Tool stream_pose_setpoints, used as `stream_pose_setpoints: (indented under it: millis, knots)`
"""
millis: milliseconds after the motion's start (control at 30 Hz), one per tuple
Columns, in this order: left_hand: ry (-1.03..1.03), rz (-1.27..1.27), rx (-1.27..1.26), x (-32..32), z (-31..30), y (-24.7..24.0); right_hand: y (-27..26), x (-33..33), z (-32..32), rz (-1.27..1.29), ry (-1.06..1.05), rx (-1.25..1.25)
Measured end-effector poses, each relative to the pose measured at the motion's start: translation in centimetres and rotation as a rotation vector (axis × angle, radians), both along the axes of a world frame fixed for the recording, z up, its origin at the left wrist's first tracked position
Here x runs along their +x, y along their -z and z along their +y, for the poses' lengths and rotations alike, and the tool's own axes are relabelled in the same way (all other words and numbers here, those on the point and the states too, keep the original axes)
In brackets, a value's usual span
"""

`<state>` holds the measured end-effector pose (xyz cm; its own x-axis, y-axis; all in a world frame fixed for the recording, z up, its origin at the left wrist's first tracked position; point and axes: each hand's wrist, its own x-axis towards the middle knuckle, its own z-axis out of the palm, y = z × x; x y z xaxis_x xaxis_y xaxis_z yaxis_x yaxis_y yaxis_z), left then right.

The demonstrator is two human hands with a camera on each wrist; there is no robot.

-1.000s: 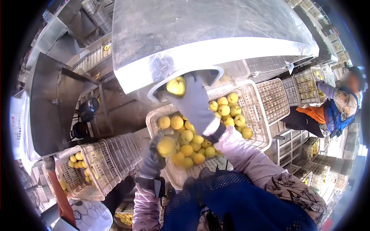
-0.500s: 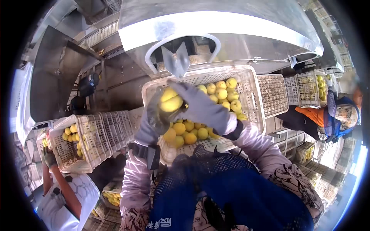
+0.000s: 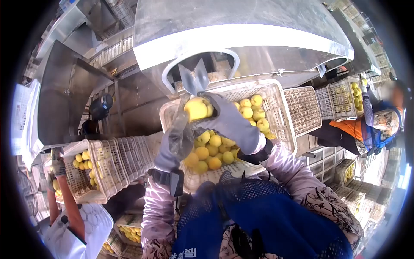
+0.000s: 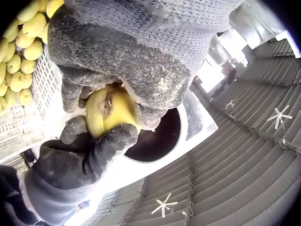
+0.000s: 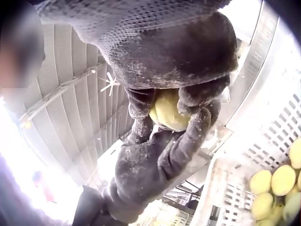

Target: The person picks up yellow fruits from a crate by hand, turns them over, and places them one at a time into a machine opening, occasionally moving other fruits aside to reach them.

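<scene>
Both gloved hands hold one yellow peach [image 3: 198, 108] over the crate's far left side, close below a V-shaped metal piece [image 3: 193, 81]. My left hand [image 3: 176, 137], in a grey glove with a dark worn palm, grips the peach from the left. From the right, my right hand [image 3: 230, 120] curls its fingers over it. In the left wrist view the peach [image 4: 109, 110] shows a crease and a brownish stem hollow, with fingers of both hands around it. Its other side [image 5: 169, 110] appears between the gloves in the right wrist view. Beneath lie several loose peaches [image 3: 214, 151].
A white perforated crate [image 3: 282, 125] holds the loose peaches. Behind it stands a metal machine [image 3: 241, 32] with a rounded opening [image 3: 172, 82]. Stacked crates [image 3: 125, 166] lean at left near a person in white [image 3: 82, 228]. Another person [image 3: 375, 125] works at right.
A second ago my right hand was at the machine's opening and my left held a peach over the crate. The hands then came together, and now grip a peach closer to the V-shaped piece.
</scene>
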<state>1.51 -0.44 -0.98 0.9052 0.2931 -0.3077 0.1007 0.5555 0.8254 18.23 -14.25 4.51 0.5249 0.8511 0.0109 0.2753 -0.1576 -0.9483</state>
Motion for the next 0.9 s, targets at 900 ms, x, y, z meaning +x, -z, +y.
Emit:
stream_pose_setpoints:
  millis: [900]
  knots:
    - [0.361, 0.705, 1.971, 7.9, -1.2, 19.6, 16.6, 4.4, -0.5, 0.372, 0.185, -0.59]
